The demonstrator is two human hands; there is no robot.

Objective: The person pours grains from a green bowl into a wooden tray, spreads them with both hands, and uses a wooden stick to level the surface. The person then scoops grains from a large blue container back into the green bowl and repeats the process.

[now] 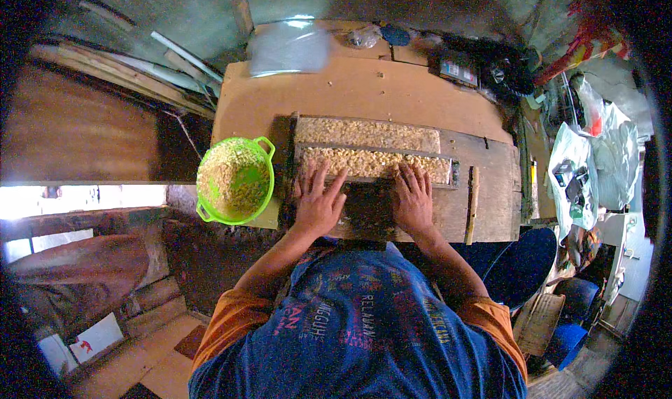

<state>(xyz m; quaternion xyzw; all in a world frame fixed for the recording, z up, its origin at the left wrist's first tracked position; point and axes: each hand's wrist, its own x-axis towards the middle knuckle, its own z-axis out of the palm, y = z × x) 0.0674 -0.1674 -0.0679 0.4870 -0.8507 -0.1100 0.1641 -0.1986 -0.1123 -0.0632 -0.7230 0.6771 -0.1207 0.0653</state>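
A long wooden mould [455, 181] lies on the wooden board before me, filled with pale, lumpy pieces like soybeans [375, 163]. My left hand [319, 197] rests at its near left edge, fingers spread, the tips on the filling. Farther right, my right hand [415, 194] lies palm down at the near edge, its fingertips on the filling too. Neither hand grips anything that I can see. Just behind the mould is a second long, flat block of the same pale material [367, 134]. A green plastic colander [270, 189] holding more loose pale pieces stands to the left.
A thin wooden stick [472, 205] lies on the board at right. Clear plastic sheets [289, 47] lie at the back left of the table, and a small box [458, 73] at the back right. Plastic bags [575, 173] hang at far right. Timber strips [131, 79] lean at left.
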